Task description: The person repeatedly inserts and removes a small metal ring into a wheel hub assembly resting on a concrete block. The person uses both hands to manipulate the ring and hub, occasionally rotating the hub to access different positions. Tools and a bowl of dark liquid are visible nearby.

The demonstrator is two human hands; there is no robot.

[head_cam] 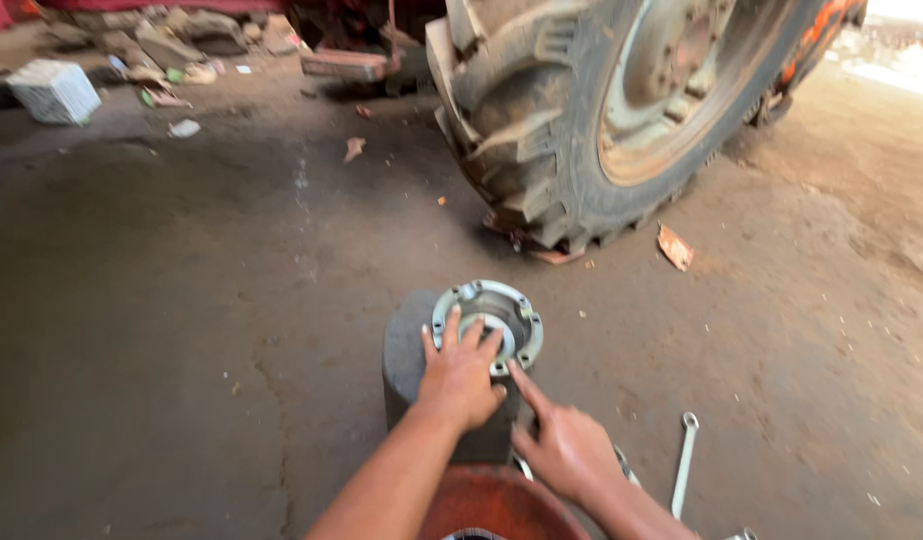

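**Both hands laid on a metal hub beside a large tyre**

A round grey metal hub (488,320), ringed by a flange with bolt holes, is seen seated on top of a dark block (406,365) that stands on the dirt floor (181,330). The hub sits near the middle of the view, slightly low, well short of the tractor tyre (581,130) behind it.

The left hand (459,375) is laid flat over the near edge of the hub, with its fingers (450,328) spread apart and reaching into the central opening; nothing is clamped in them. The right hand (566,445) is held just beside the block on its right, with the index finger stretched out and its tip set against the near rim of the flange, while the other fingers are curled loosely; nothing is gripped there either.

A silver ring spanner (684,462) is seen lying on the floor to the right of the right hand, apart from it. A rusty red rounded object (491,505) is partly seen at the lower edge, between the forearms. A scrap of reddish stone (674,247) lies near the tyre, and a white crate (54,90) with rubble around it is found at the far left.
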